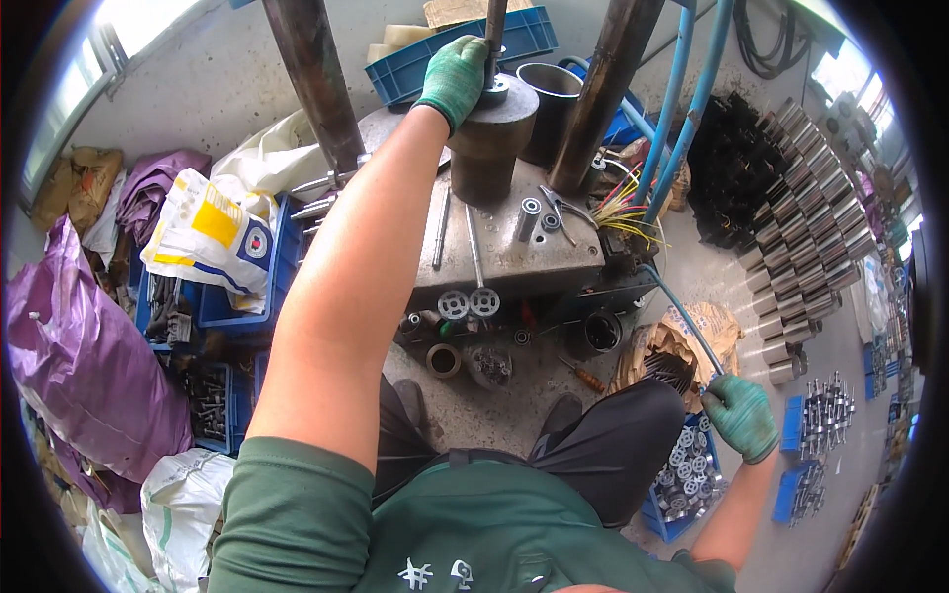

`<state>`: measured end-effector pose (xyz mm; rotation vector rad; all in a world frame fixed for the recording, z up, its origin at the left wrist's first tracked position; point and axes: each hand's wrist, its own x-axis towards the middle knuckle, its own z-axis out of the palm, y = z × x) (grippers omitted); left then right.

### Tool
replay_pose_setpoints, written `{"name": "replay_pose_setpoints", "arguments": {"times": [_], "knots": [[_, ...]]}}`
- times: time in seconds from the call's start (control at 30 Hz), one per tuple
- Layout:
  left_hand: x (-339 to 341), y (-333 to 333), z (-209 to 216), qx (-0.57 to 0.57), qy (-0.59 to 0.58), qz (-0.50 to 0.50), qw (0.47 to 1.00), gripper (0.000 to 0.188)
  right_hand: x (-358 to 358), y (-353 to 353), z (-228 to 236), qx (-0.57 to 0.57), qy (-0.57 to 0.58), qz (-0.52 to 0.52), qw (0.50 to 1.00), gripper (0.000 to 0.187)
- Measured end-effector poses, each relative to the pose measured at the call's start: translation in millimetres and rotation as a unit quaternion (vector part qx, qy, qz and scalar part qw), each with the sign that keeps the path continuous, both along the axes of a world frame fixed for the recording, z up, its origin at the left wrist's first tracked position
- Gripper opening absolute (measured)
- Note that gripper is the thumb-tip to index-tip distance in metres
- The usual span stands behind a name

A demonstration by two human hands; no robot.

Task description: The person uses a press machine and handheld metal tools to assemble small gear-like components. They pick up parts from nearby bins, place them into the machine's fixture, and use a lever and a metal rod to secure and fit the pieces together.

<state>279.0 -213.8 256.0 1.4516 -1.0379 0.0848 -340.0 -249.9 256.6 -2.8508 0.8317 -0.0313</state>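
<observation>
My left hand (455, 84), in a green glove, is closed around an upright metal rod (493, 44) above a thick round steel block (494, 128). A small ring-shaped part (496, 89) surrounds the rod's foot on the block. Low on the right, my gloved right hand (743, 417) grips a long thin lever (687, 321) that slants up to the side of the machine bed (563, 247). On that bed lie a plain metal shaft (442, 229), a rod with a disc end (474, 247), a short steel cylinder (529, 219) and pliers (559, 212).
Two thick steel columns (314, 84) (608, 94) flank the block. Blue hoses (682, 109) and coloured wires (623, 208) hang at the right. A blue crate of disc parts (682, 474) stands by my right knee. Stacked steel cylinders (811, 212) line the right; purple sacks (89, 346) fill the left.
</observation>
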Motion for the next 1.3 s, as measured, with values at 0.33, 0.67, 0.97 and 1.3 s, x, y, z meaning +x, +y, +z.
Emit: {"name": "replay_pose_setpoints", "arguments": {"times": [0.33, 0.67, 0.97, 1.3], "knots": [[18, -6, -10, 0.035, -0.123, 0.071, 0.989, 0.018, 0, -14, 8, 0.056, 0.014, 0.024, 0.998, 0.023], [-5, 4, 4, 0.054, -0.03, 0.056, 0.997, 0.03, 7, -11, 14, 0.127, -0.007, -0.053, 0.99, 0.023], [-3, 4, 2, 0.02, -0.01, 0.04, 0.999, 0.033, 11, -11, 15, 0.123, -0.036, -0.039, 0.991, 0.023], [-12, 8, 5, 0.002, 0.025, 0.031, 0.999, 0.035, 9, -12, 15, 0.089, -0.039, -0.032, 0.995, 0.025]]}}
